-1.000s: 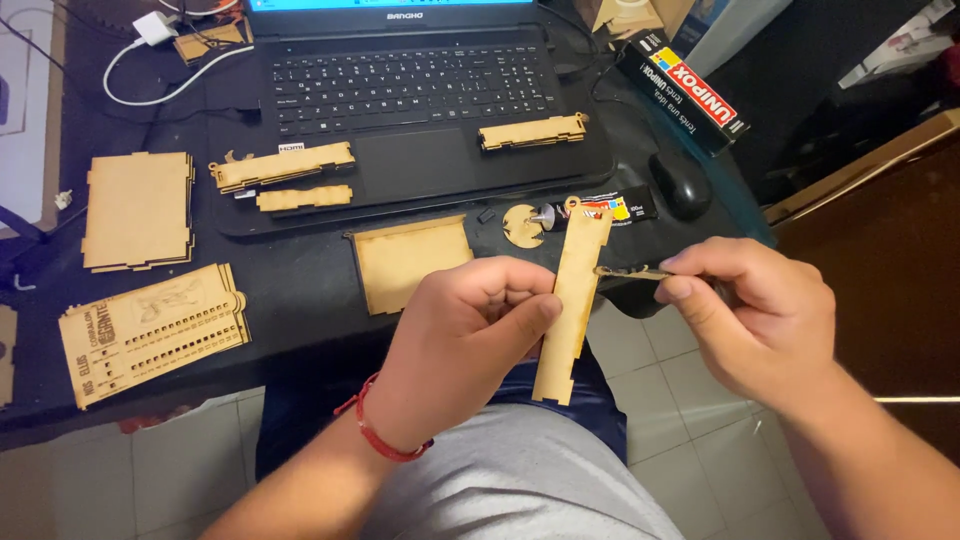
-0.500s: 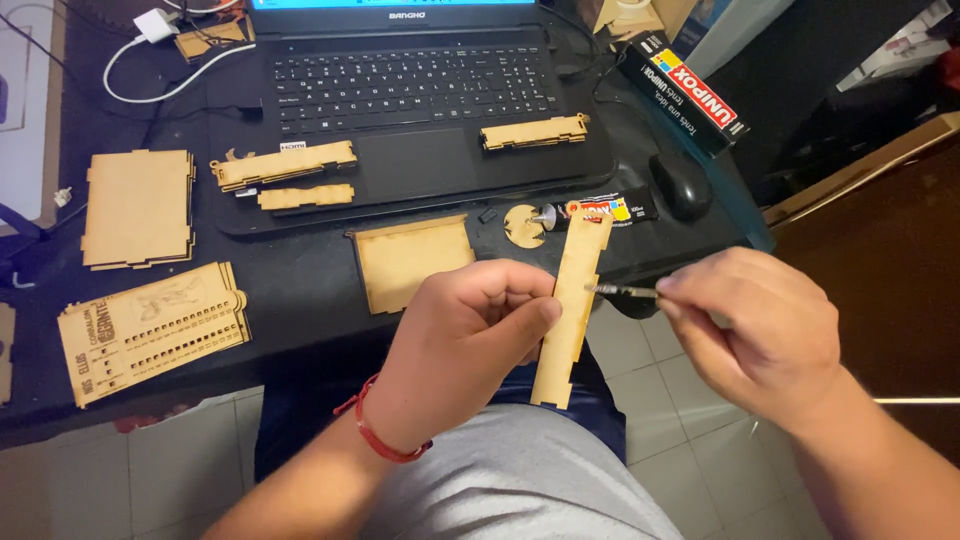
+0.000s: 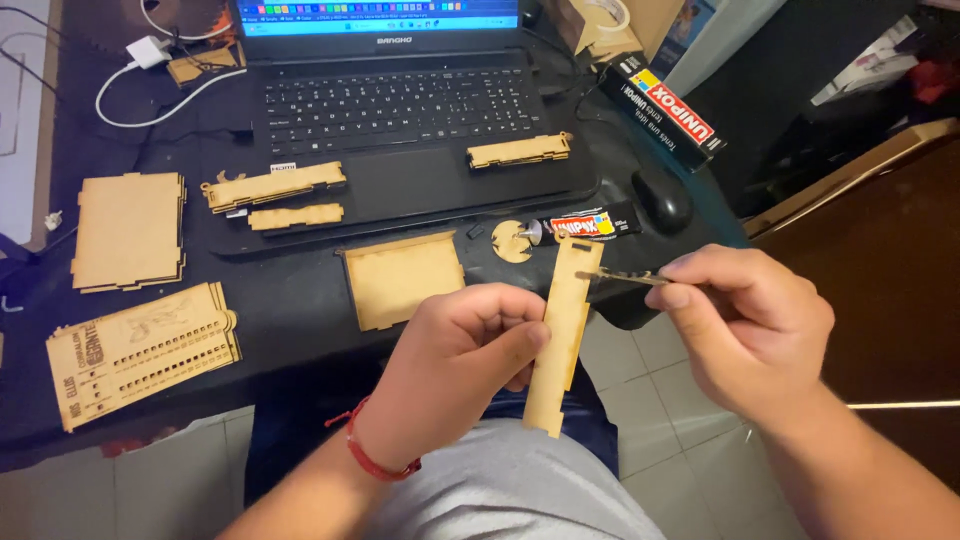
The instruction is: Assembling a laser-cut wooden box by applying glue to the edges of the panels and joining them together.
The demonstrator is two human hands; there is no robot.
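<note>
Wooden strip (image 3: 562, 330) — left hand (image 3: 455, 365) clasps it.

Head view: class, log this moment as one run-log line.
left hand: grips notched wooden strip upright | right hand: holds thin stick against strip's upper edge | glue tube: on desk

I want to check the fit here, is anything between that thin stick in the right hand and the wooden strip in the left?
Nothing visible: the thin stick in the right hand already meets the wooden strip near its top, held by the left hand.
</note>
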